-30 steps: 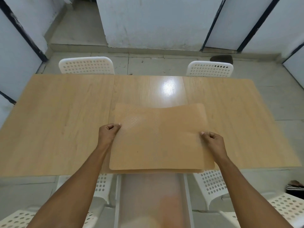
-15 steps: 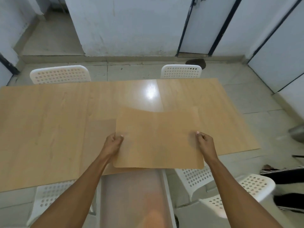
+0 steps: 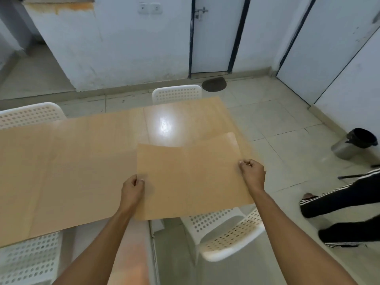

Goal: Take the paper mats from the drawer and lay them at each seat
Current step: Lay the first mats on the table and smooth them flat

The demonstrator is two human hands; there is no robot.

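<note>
Both hands, left hand (image 3: 131,187) and right hand (image 3: 252,171), fingers pinched on paper mat (image 3: 191,177) edges; overhanging the surface (image 3: 72,161) edge, it could sag and slide off.

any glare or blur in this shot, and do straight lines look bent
Head view: a bright white glare patch on the table just beyond the paper mat; the near chair and forearms look soft; door frames and wall edges lean outward, wide-angle distortion.
</note>
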